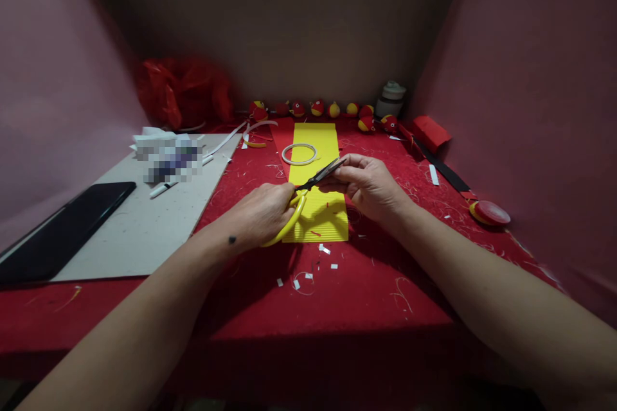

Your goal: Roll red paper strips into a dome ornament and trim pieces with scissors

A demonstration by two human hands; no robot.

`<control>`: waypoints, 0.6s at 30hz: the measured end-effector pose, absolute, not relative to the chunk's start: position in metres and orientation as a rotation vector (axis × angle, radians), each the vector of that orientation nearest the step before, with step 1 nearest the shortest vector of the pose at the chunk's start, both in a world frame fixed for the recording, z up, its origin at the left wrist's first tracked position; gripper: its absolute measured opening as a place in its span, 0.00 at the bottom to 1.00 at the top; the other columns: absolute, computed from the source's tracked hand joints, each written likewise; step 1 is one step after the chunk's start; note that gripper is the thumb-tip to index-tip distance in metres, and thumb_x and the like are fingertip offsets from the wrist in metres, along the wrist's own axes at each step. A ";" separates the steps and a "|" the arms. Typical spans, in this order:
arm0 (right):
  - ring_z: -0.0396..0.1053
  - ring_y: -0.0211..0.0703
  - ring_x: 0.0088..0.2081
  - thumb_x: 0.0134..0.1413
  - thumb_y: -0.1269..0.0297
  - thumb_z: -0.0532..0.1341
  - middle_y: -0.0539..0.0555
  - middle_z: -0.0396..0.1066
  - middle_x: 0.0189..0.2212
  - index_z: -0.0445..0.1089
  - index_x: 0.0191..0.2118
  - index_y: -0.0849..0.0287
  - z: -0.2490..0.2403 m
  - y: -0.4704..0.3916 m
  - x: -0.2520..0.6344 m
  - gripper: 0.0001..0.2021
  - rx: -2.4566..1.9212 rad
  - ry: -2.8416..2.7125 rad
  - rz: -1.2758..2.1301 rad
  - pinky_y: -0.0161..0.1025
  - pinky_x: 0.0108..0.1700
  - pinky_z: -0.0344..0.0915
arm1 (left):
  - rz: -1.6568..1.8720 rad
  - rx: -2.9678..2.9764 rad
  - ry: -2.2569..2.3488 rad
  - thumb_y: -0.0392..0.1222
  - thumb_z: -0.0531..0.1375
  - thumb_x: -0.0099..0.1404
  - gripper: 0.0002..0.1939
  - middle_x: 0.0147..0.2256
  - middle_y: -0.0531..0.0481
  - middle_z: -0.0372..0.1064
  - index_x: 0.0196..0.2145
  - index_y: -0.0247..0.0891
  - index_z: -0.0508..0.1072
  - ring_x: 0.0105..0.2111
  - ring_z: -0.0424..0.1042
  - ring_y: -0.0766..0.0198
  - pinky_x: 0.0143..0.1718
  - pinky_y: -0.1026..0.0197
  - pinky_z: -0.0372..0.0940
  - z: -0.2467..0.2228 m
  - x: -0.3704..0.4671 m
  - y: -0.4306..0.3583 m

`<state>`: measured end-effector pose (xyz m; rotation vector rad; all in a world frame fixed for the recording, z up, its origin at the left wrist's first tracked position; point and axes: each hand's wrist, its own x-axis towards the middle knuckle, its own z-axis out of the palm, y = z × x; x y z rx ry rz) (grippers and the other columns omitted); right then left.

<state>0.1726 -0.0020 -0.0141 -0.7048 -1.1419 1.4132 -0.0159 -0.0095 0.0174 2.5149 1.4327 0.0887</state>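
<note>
My left hand (pixel 265 209) is closed around the yellow handles of a pair of scissors (pixel 286 229). Their dark blades point up and to the right, reaching the fingertips of my right hand (pixel 371 185). That hand is pinched closed at the blade tips; whatever small piece it may hold is hidden by the fingers. Beneath both hands lies a yellow corrugated sheet (pixel 314 135), with a few red scraps on it. A narrow roll of tape (pixel 284 158) rests flat across the sheet's far left part. Part of a red corrugated sheet (pixel 281 135) shows beside it.
Several red and yellow balls (pixel 317 107) line the back, near a lidded jar (pixel 391 100). A red plastic bag (pixel 180 93) sits back left. On the grey board (pixel 193 205) lie a black phone (pixel 72 228) and a pen (pixel 164 190). Another tape roll (pixel 492 212) is at right.
</note>
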 end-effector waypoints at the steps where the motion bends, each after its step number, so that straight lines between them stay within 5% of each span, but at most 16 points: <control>1: 0.72 0.39 0.28 0.40 0.71 0.65 0.52 0.74 0.26 0.70 0.26 0.61 -0.014 -0.002 0.173 0.03 -0.701 -1.138 1.415 0.43 0.40 0.69 | 0.093 2.508 1.431 0.41 0.49 0.61 0.09 0.27 0.45 0.68 0.30 0.36 0.67 0.23 0.63 0.64 0.24 0.63 0.51 0.018 -0.016 -0.010; 9: 0.73 0.40 0.28 0.41 0.69 0.65 0.52 0.75 0.26 0.69 0.25 0.61 -0.011 -0.003 0.174 0.04 -0.709 -1.101 1.426 0.42 0.38 0.70 | 0.244 2.350 1.400 0.39 0.51 0.59 0.08 0.20 0.51 0.62 0.23 0.37 0.65 0.20 0.59 0.67 0.22 0.64 0.51 0.022 -0.013 -0.011; 18: 0.70 0.37 0.24 0.41 0.67 0.66 0.51 0.72 0.22 0.69 0.26 0.61 -0.012 -0.009 0.170 0.06 -0.811 -1.059 1.482 0.36 0.30 0.66 | 0.767 1.676 1.207 0.35 0.55 0.55 0.03 0.22 0.56 0.61 0.30 0.35 0.64 0.19 0.58 0.73 0.20 0.67 0.54 0.011 -0.007 -0.009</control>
